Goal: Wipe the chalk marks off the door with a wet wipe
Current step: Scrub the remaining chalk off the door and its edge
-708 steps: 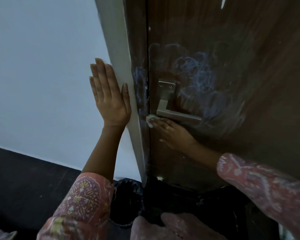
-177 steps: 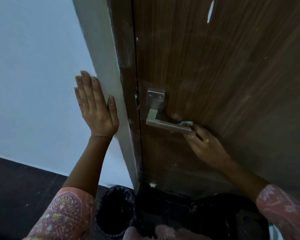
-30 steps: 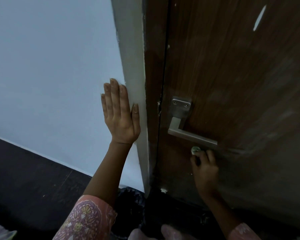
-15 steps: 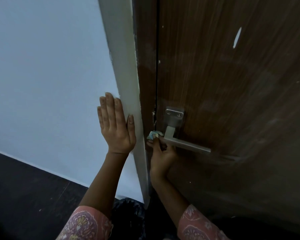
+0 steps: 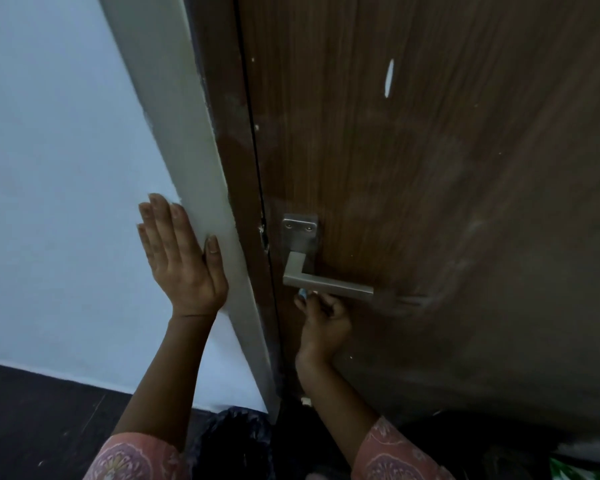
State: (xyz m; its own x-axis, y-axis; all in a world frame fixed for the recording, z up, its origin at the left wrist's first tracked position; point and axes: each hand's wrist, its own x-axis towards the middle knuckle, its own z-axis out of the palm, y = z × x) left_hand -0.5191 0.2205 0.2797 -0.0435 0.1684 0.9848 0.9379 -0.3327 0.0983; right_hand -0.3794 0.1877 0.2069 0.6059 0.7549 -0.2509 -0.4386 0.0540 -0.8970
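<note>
The door (image 5: 430, 168) fills the right part of my view, dark brown wood grain, shut against its frame (image 5: 187, 168); I take its metal handle (image 5: 326, 285) as my landmark. My right hand (image 5: 323, 320) is just under the handle, near its inner end, fingers curled tight around the wet wipe (image 5: 302, 292), of which I see only a small pale corner between the fingertips and the lever. My left hand (image 5: 181, 261) lies flat and open on the white wall (image 5: 49, 168), left of the handle, thumb on the edge of the frame, holding nothing.

For this step I judge the work is the strip right below the handle. I would press the wipe flat to the wood with the fingertips, not with the knuckles, and make short strokes along the grain. I would go close under the lever and around the plate (image 5: 299, 230), where chalk can hide, and turn the wipe to a clean side so the dust does not smear. The left hand gives good support, so I can lean a little.

The door looks nearly clean. I see no clear chalk lines, only a pale hazy film right of the handle and below it, with a smudge at the lever's free end. A white chip (image 5: 389, 77) above the handle seems to be damage, not chalk, but I cannot be sure.
</note>
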